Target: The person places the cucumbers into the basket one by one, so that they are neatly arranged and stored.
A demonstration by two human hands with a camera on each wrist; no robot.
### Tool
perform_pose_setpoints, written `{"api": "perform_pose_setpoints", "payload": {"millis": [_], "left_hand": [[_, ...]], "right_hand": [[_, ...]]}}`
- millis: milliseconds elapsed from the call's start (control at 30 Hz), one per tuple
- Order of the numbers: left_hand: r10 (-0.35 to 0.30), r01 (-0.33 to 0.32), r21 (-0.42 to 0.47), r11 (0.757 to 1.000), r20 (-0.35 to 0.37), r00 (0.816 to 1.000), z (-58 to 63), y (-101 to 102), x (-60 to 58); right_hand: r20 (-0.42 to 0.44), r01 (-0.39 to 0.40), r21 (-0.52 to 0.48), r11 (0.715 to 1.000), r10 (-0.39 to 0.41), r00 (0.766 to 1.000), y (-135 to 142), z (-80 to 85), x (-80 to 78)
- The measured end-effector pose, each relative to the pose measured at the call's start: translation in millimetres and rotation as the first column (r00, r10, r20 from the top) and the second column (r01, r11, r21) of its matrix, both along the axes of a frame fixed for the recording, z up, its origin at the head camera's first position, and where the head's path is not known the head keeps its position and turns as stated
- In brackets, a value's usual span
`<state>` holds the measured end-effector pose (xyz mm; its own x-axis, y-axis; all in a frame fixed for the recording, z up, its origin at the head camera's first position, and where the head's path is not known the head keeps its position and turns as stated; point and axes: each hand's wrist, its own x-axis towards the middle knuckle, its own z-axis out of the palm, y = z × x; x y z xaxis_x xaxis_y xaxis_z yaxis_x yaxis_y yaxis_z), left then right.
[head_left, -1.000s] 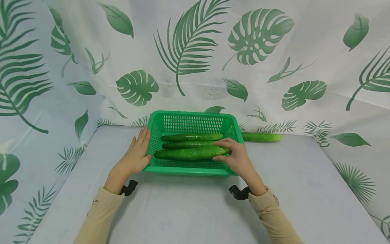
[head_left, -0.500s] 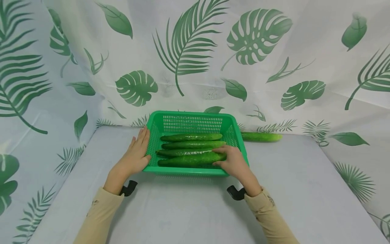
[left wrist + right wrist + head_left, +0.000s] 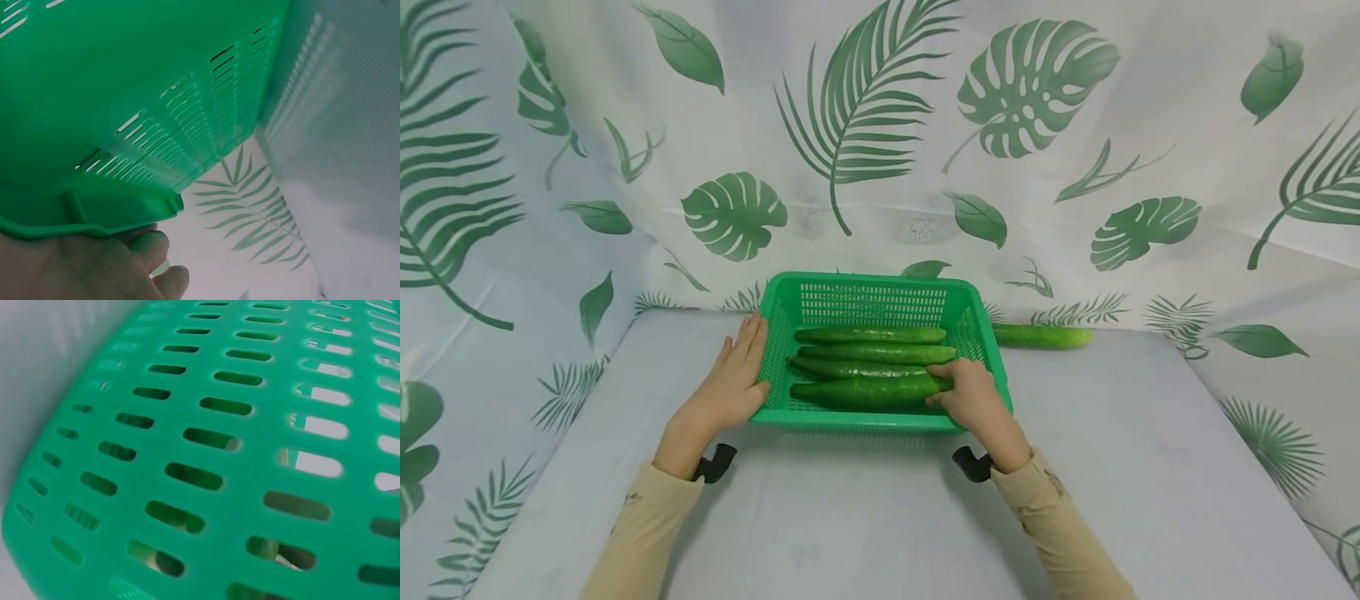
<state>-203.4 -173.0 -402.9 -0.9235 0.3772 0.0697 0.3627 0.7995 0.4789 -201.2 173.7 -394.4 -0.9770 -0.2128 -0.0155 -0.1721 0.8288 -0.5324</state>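
Inside the basket (image 3: 865,421), right fingers (image 3: 942,367) pinch a lengthwise cucumber (image 3: 865,393), left fingers (image 3: 750,337) straight outside.

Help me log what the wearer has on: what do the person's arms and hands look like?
Long beige sleeves cover both arms, with small dark marks, too small to read, near the cuffs. A curved black piece shows beside each wrist. Both hands are ungloved.

Most of the right wrist view is filled by the slotted green basket (image 3: 250,469), through whose lower slots yellow-green bits of cucumber (image 3: 142,553) are glimpsed, the pale desk (image 3: 37,381) being seen at left.
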Motion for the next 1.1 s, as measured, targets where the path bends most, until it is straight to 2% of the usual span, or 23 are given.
{"api": "perform_pose_setpoints", "payload": {"millis": [267,633,1100], "left_hand": [[0.000,0.000,0.002,1.000,-0.003,1.000,-1.2,-1.8,-0.6],[-0.002,0.002,0.000,1.000,-0.004,1.000,0.0,0.4,0.4],[-0.003,0.003,0.010,1.000,-0.005,1.000,1.2,0.8,2.5]], "right_hand": [[0.035,0.040,0.087,0.995,-0.043,0.998,-4.6,1.1,-5.4],[0.083,0.033,0.111,0.993,-0.042,0.996,-5.5,-3.1,-15.6],[0.039,0.039,0.140,0.989,-0.044,0.998,-6.4,-3.4,-11.1]]}}
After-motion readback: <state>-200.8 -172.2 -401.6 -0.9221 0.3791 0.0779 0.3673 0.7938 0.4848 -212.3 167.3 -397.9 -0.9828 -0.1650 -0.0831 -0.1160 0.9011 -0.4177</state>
